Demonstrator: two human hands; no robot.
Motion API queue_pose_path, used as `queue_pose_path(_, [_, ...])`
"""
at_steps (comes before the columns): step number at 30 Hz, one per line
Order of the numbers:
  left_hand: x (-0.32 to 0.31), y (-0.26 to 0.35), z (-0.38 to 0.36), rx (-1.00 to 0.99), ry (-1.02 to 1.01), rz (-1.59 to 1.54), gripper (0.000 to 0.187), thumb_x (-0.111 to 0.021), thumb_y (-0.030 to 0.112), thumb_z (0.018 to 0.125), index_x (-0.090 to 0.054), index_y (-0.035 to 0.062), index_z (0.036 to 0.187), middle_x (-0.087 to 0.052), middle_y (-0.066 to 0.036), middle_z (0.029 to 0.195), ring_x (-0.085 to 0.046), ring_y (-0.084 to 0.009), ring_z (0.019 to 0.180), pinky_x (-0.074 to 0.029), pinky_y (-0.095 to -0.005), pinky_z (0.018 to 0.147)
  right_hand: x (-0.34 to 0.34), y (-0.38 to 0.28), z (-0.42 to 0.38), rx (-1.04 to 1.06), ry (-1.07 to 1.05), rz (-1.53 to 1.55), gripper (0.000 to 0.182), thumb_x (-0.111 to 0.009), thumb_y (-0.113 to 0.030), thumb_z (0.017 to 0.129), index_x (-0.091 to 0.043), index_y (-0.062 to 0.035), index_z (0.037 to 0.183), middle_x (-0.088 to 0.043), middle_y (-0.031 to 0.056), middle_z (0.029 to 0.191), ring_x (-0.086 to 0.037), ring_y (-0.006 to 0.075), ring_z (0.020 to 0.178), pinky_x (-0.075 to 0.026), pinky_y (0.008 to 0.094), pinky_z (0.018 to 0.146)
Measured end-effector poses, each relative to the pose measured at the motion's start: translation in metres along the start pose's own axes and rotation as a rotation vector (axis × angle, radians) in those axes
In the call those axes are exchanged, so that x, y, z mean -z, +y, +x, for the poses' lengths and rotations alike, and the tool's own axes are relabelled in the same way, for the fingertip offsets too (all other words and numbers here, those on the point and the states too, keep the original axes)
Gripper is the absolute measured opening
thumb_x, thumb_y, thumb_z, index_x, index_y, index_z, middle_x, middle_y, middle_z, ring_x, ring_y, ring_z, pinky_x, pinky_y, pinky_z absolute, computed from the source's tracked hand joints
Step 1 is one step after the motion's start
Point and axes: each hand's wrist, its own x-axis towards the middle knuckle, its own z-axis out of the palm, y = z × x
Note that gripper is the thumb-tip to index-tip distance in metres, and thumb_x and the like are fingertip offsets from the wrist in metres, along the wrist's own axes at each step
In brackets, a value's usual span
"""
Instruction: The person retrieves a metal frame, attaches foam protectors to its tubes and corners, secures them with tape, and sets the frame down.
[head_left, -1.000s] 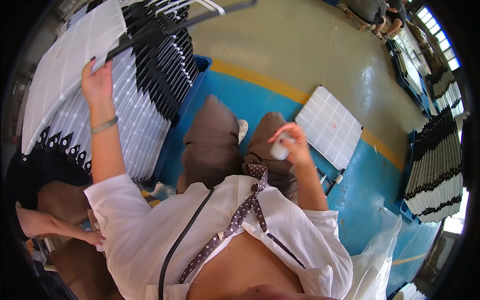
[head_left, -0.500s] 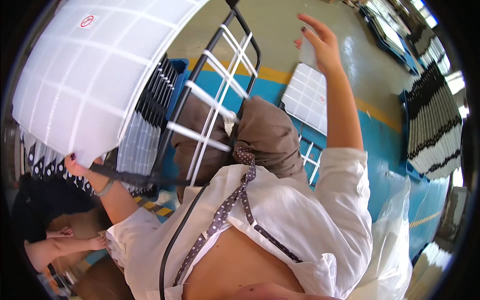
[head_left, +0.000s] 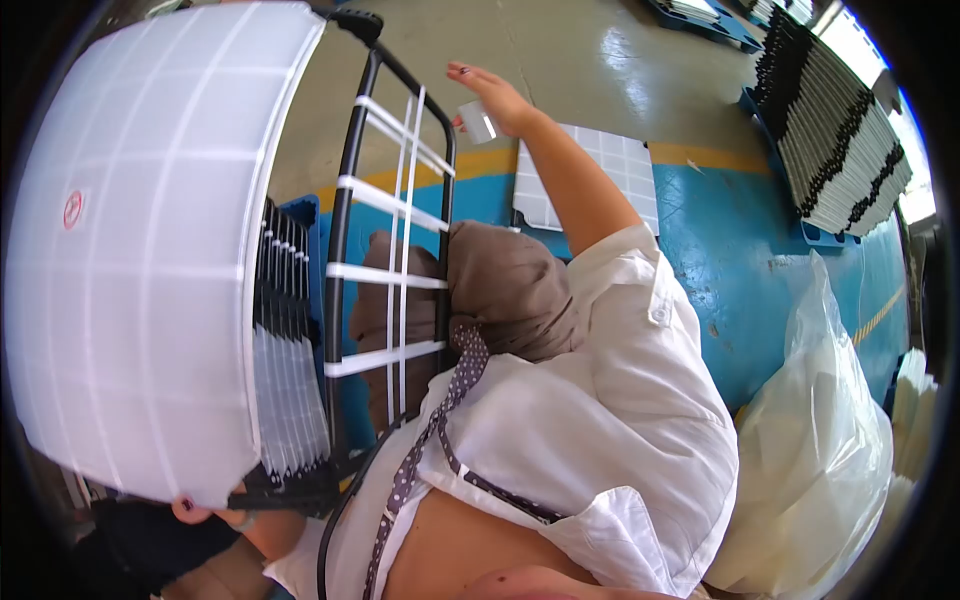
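My left hand [head_left: 192, 508], at lower left, has its thumb over the bottom corner of a large white mesh panel [head_left: 150, 250], its other fingers mostly hidden behind. The panel has a pale grid and a small red-and-white round label [head_left: 74, 209]. Beside it stands a black tube frame [head_left: 345, 170] with white straps [head_left: 390, 270] across it, in front of my knees. My right hand [head_left: 503, 108] is raised beyond the frame, apart from it. Its fingers hold a small translucent piece [head_left: 478, 121], whose kind I cannot make out.
Stacked black-framed panels [head_left: 290, 390] stand behind the large panel. Another white grid panel [head_left: 545, 185] lies on the blue floor under my right arm. A tall panel stack [head_left: 840, 130] rests on a blue pallet at right. Nearby is a clear plastic bag [head_left: 810, 450].
The view has turned, and the large panel and frame now stand more upright. My right hand has come left, closer to the frame, with the small piece. My left hand stays on the panel's corner.
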Motion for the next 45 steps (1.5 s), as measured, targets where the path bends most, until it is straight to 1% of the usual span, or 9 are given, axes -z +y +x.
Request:
queue_pose_path(7, [-0.019,-0.008,-0.021,0.081,0.021,0.036,0.057,-0.051,0.022,0.075,-0.044,-0.0034,0.125,-0.050,-0.019,0.121,-0.050,-0.0306,0.111,-0.039,-0.0430,0.096,-0.025,-0.034,0.027,-0.079,-0.106,-0.027,0.045,-0.038,-0.034,0.097,-0.033,-0.0195,0.139,-0.032,0.0057,0.143,-0.064,0.0239,0.067,-0.055,0.0347,0.058])
queue_pose_path(8, [-0.020,-0.008,-0.022,0.088,0.022,0.040,0.056,-0.051,0.022,0.075,-0.044,-0.0033,0.125,-0.050,-0.019,0.121,-0.050,-0.0303,0.111,-0.040,-0.0426,0.095,-0.028,-0.035,0.028,-0.087,-0.119,-0.061,0.041,-0.036,-0.035,0.097,-0.039,-0.0163,0.134,-0.045,0.0088,0.129,-0.063,0.0223,0.065,-0.055,0.0340,0.057])
queue_pose_path(12, [-0.028,-0.010,-0.021,0.119,0.015,0.063,0.054,-0.051,0.021,0.079,-0.043,-0.0029,0.126,-0.050,-0.018,0.122,-0.050,-0.0293,0.111,-0.040,-0.0408,0.095,-0.026,-0.046,0.029,-0.122,-0.119,0.004,0.036,-0.033,-0.036,0.097,-0.052,-0.0094,0.113,-0.050,0.0070,0.090,-0.060,0.0197,0.063,-0.055,0.0343,0.057])
queue_pose_path(23, [-0.077,0.013,0.011,0.292,-0.181,0.092,0.047,-0.051,0.021,0.087,-0.042,-0.0016,0.128,-0.050,-0.016,0.124,-0.051,-0.0263,0.111,-0.042,-0.0361,0.093,0.044,-0.068,-0.160,0.030,0.276,-0.068,0.024,-0.039,-0.025,0.096,-0.048,-0.0087,0.110,-0.053,0.0042,0.093,-0.059,0.0180,0.066,-0.053,0.0319,0.056])
queue_pose_path(30, [-0.182,-0.008,0.047,0.456,-0.678,0.204,0.044,-0.048,0.022,0.093,-0.040,-0.0011,0.130,-0.049,-0.013,0.126,-0.050,-0.0228,0.113,-0.041,-0.0346,0.095,0.047,-0.054,-0.285,-0.075,0.469,0.015,0.023,-0.039,-0.021,0.095,-0.044,-0.0118,0.115,-0.054,0.0048,0.101,-0.060,0.0208,0.066,-0.053,0.0335,0.057])
queue_pose_path(37, [-0.175,-0.113,0.119,0.358,-1.216,0.640,0.052,-0.049,0.025,0.094,-0.035,-0.0036,0.135,-0.045,-0.012,0.132,-0.046,-0.0195,0.117,-0.033,-0.0299,0.101,0.017,0.007,-0.361,-0.008,0.644,0.220,0.026,-0.039,-0.030,0.096,-0.040,-0.0122,0.114,-0.054,0.0056,0.097,-0.061,0.0208,0.062,-0.054,0.0342,0.055])
queue_pose_path(39, [-0.189,-0.104,0.102,0.453,-1.165,0.547,0.055,-0.050,0.025,0.093,-0.033,-0.0042,0.136,-0.045,-0.012,0.133,-0.046,-0.0191,0.118,-0.031,-0.0285,0.101,0.022,0.012,-0.367,0.026,0.631,0.196,0.029,-0.035,-0.033,0.097,-0.039,-0.0126,0.118,-0.054,0.0067,0.102,-0.060,0.0220,0.060,-0.054,0.0351,0.053])
queue_pose_path(40, [-0.203,-0.094,0.088,0.495,-1.141,0.499,0.056,-0.051,0.025,0.093,-0.032,-0.0045,0.136,-0.044,-0.012,0.133,-0.045,-0.0189,0.118,-0.030,-0.0279,0.102,0.021,0.007,-0.366,-0.011,0.675,0.186,0.032,-0.032,-0.039,0.097,-0.042,-0.0119,0.111,-0.054,0.0053,0.092,-0.059,0.0214,0.058,-0.053,0.0347,0.052])
queue_pose_path(45, [-0.222,-0.077,0.083,0.391,-1.154,0.455,0.054,-0.053,0.020,0.092,-0.033,-0.0063,0.134,-0.046,-0.014,0.130,-0.046,-0.0192,0.117,-0.032,-0.0278,0.100,0.038,0.002,-0.360,-0.225,0.638,0.157,0.035,-0.030,-0.043,0.097,-0.046,-0.0120,0.098,-0.050,0.0033,0.080,-0.059,0.0208,0.055,-0.051,0.0338,0.048])
